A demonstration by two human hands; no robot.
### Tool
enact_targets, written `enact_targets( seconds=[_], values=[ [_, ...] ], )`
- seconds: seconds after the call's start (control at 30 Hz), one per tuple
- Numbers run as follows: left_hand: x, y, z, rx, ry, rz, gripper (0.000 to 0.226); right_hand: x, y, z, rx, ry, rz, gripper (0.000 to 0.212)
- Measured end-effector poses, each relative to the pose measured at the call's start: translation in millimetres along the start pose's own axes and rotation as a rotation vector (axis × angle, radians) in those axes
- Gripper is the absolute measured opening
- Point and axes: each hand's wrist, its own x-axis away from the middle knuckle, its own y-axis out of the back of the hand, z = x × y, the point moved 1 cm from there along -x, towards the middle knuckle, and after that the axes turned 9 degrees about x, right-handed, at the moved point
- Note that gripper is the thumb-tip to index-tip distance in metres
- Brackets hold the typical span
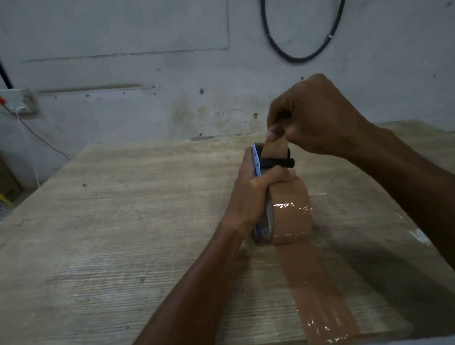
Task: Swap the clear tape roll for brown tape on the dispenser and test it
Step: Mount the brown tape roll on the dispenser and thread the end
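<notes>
The left hand (248, 195) grips the dispenser (260, 167) with its brown roll (291, 216) on the table (112, 232). The right hand (309, 119) pinches the tape end (275, 148) above the blade. A brown strip (316, 291) lies stuck along the table.

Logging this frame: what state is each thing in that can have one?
brown tape roll: mounted on the tape dispenser, down against the table.
tape dispenser: held in the left-hand grip.
tape end: pulled up by the cutter, pinched in the right-hand grip.
tape strip: stuck flat on the table, running to its near edge.
wall socket: white cable plugged in.
</notes>
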Motion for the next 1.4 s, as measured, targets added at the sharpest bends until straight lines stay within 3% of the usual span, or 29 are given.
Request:
enact_targets(
  seconds=[0.33,0.53,0.9,1.1,1.33,1.4],
  values=[
    [-2,0,2,0.131,0.038,0.015,0.041,14,7,12,0.089,-0.028,-0.03,0.006],
    [-2,-2,2,0.106,0.049,0.059,0.068,10,12,10,0.13,-0.05,-0.105,0.01],
    [3,-4,-6,0.096,0.016,0.092,0.083,-1,25,1,0.112,-0.04,-0.131,0.006],
    [3,-5,-7,0.106,-0.019,0.084,0.062,-2,26,0,0.112,-0.044,-0.197,0.008],
    [1,2,-3,0.125,0.068,0.016,0.033,-1,21,-8,-0.017,-0.168,-0.018,0.004],
    [-1,4,-1,0.156,0.105,-0.017,0.027,1,25,-7,-0.075,-0.16,-0.037,0.004]
  ],
)
